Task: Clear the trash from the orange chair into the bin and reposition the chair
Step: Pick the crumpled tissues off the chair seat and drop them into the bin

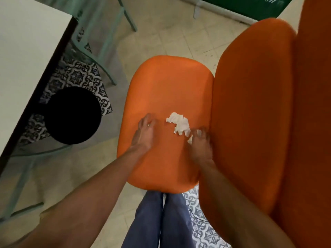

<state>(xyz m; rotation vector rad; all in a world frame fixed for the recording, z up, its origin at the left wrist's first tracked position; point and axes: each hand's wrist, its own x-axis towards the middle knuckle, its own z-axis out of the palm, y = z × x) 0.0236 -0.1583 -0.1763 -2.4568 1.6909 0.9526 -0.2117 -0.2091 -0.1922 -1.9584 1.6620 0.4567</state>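
Closest to the camera, the person's blue-trousered legs stand at the near edge of the orange chair seat, with a patterned tile strip on the floor just to their right. Both bare forearms reach forward over the seat. The left hand rests palm down on the cushion with its fingers spread and curled, holding nothing. The right hand lies near the seam where the seat meets the orange backrest, its fingertips touching the near end of the crumpled white tissue; whether it has closed on the paper cannot be told. The tissue lies on the seat between the two hands, close beside the right one and a short gap from the left. Left of the chair, a round black bin sits on the floor under the edge of a white table. Beyond stand the pale green legs of another chair.
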